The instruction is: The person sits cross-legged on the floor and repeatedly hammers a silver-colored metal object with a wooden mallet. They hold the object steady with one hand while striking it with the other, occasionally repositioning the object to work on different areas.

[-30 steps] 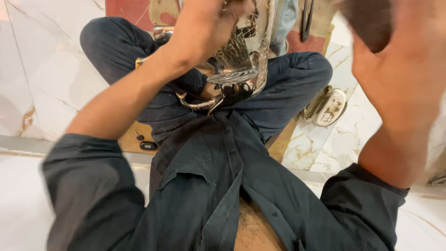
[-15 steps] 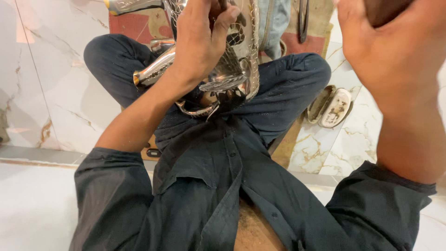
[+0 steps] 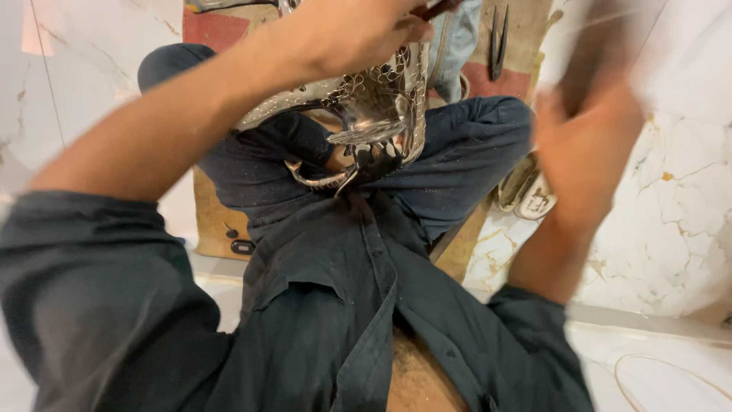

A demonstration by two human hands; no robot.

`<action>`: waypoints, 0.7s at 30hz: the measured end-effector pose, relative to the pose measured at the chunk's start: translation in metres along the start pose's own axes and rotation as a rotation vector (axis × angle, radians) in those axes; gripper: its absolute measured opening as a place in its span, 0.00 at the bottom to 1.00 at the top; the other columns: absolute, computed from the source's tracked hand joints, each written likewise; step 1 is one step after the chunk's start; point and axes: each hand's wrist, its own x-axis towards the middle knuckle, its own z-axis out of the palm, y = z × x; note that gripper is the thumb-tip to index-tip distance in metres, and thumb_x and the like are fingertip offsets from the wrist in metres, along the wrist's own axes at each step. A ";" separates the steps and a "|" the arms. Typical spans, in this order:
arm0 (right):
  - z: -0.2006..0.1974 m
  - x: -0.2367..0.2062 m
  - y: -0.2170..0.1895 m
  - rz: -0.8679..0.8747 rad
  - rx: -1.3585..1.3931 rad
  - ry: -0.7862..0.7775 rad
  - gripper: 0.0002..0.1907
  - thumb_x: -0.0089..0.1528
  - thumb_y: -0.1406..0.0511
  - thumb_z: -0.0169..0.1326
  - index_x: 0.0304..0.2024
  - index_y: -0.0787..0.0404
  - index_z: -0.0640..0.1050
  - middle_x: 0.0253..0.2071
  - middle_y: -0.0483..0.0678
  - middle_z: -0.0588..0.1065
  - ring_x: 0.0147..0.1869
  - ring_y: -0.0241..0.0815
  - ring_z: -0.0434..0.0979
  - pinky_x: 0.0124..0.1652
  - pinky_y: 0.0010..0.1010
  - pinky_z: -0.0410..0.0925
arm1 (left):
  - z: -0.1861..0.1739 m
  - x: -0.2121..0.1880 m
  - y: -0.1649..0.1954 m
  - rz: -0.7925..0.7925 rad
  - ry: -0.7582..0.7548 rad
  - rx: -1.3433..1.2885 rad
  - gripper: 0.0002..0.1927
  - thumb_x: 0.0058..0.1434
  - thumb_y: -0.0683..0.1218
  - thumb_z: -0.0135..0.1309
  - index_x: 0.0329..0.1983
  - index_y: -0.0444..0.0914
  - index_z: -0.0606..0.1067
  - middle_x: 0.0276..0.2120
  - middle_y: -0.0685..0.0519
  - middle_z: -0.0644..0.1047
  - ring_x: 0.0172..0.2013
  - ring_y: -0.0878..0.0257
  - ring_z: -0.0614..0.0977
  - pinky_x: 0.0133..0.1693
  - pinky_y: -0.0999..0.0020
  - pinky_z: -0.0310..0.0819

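Note:
I sit cross-legged in dark clothes with an ornate, pierced silver metal piece [image 3: 374,114] standing between my knees. My left hand [image 3: 358,30] reaches over its top, fingers closed on a thin dark rod [image 3: 436,9] held against the metal. My right hand [image 3: 587,145] is raised to the right of the piece, heavily blurred, and grips a dark brown block-like tool [image 3: 602,53]. A curved silver strip [image 3: 316,179] lies in my lap under the piece.
A pair of dark metal tongs [image 3: 498,38] lies on the brown mat [image 3: 217,221] behind my knees. A sandal [image 3: 534,197] rests by my right knee on the white marble floor [image 3: 679,229]. A small black object [image 3: 242,246] sits on the mat.
My right hand has dropped from the top right corner toward the middle right and is now motion-blurred. My left arm has stretched further across the metal piece.

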 end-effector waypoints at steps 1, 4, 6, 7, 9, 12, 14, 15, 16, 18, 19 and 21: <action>0.004 -0.018 0.007 0.022 -0.125 -0.075 0.43 0.65 0.72 0.63 0.76 0.59 0.54 0.70 0.60 0.72 0.71 0.53 0.75 0.69 0.38 0.68 | -0.003 0.002 0.001 -0.016 -0.061 0.035 0.15 0.72 0.44 0.58 0.60 0.35 0.75 0.38 0.41 0.82 0.34 0.49 0.84 0.37 0.54 0.77; 0.049 -0.062 0.023 0.181 -0.071 0.199 0.51 0.67 0.72 0.73 0.75 0.70 0.47 0.74 0.73 0.55 0.82 0.66 0.54 0.77 0.55 0.50 | 0.000 0.025 0.005 0.206 -0.101 -0.145 0.22 0.64 0.39 0.57 0.62 0.35 0.74 0.39 0.42 0.82 0.35 0.52 0.84 0.36 0.57 0.77; 0.076 -0.090 0.021 0.533 0.127 0.242 0.54 0.69 0.65 0.70 0.77 0.75 0.42 0.80 0.71 0.46 0.88 0.62 0.44 0.83 0.49 0.41 | 0.006 0.034 0.007 0.256 -0.234 -0.197 0.24 0.62 0.36 0.56 0.63 0.39 0.75 0.36 0.44 0.82 0.33 0.53 0.83 0.34 0.57 0.76; 0.085 -0.100 0.018 0.556 0.102 0.139 0.50 0.67 0.61 0.67 0.76 0.70 0.48 0.77 0.66 0.55 0.84 0.58 0.53 0.80 0.46 0.48 | 0.006 0.039 0.004 0.198 -0.374 -0.128 0.25 0.62 0.36 0.55 0.64 0.43 0.76 0.33 0.46 0.82 0.30 0.53 0.83 0.32 0.56 0.74; 0.100 -0.119 0.006 0.585 0.071 0.114 0.48 0.66 0.60 0.66 0.76 0.68 0.50 0.76 0.65 0.59 0.80 0.57 0.58 0.77 0.45 0.53 | 0.014 0.046 0.000 0.110 -0.540 -0.027 0.23 0.63 0.38 0.56 0.61 0.45 0.79 0.30 0.47 0.82 0.27 0.53 0.82 0.30 0.56 0.72; 0.109 -0.133 -0.014 0.531 0.021 0.234 0.52 0.66 0.69 0.70 0.77 0.68 0.46 0.77 0.70 0.55 0.81 0.63 0.54 0.76 0.49 0.50 | 0.029 0.053 -0.011 0.093 -0.511 -0.142 0.16 0.64 0.41 0.57 0.55 0.40 0.79 0.32 0.47 0.81 0.30 0.56 0.82 0.31 0.59 0.73; 0.105 -0.134 -0.022 0.418 -0.019 0.151 0.49 0.63 0.73 0.67 0.79 0.60 0.52 0.76 0.65 0.63 0.80 0.59 0.64 0.76 0.46 0.59 | 0.037 0.053 -0.026 0.138 -0.359 -0.482 0.15 0.67 0.40 0.52 0.57 0.37 0.75 0.37 0.47 0.79 0.34 0.57 0.81 0.34 0.62 0.76; 0.101 -0.132 -0.024 0.581 0.163 0.206 0.51 0.61 0.73 0.67 0.78 0.60 0.50 0.70 0.65 0.65 0.73 0.58 0.66 0.72 0.46 0.61 | 0.040 0.050 -0.035 0.112 -0.345 -0.345 0.14 0.70 0.43 0.52 0.57 0.36 0.76 0.37 0.45 0.80 0.33 0.56 0.81 0.34 0.62 0.77; 0.098 -0.129 -0.024 0.739 0.351 0.264 0.53 0.59 0.72 0.67 0.78 0.61 0.49 0.64 0.64 0.66 0.66 0.58 0.68 0.68 0.45 0.64 | 0.039 0.045 -0.046 0.089 -0.331 -0.204 0.14 0.73 0.46 0.52 0.57 0.34 0.76 0.37 0.43 0.81 0.32 0.55 0.82 0.34 0.61 0.78; 0.090 -0.118 -0.022 0.781 0.471 0.296 0.52 0.58 0.74 0.66 0.76 0.63 0.49 0.61 0.63 0.65 0.63 0.57 0.68 0.66 0.45 0.64 | 0.047 0.041 -0.059 0.077 -0.303 -0.077 0.15 0.75 0.48 0.53 0.56 0.33 0.77 0.37 0.41 0.82 0.32 0.54 0.83 0.35 0.60 0.79; 0.086 -0.111 -0.019 0.662 0.411 0.265 0.50 0.59 0.75 0.66 0.75 0.65 0.51 0.65 0.63 0.63 0.68 0.58 0.65 0.68 0.45 0.61 | 0.050 0.039 -0.063 0.075 -0.289 -0.081 0.14 0.74 0.48 0.53 0.55 0.32 0.77 0.37 0.41 0.82 0.32 0.54 0.83 0.35 0.60 0.79; 0.081 -0.096 -0.014 0.680 0.522 0.340 0.50 0.59 0.77 0.64 0.77 0.62 0.50 0.63 0.64 0.62 0.64 0.60 0.63 0.62 0.48 0.60 | 0.051 0.037 -0.067 0.078 -0.260 -0.079 0.14 0.73 0.47 0.55 0.53 0.32 0.78 0.36 0.41 0.82 0.32 0.54 0.83 0.35 0.59 0.79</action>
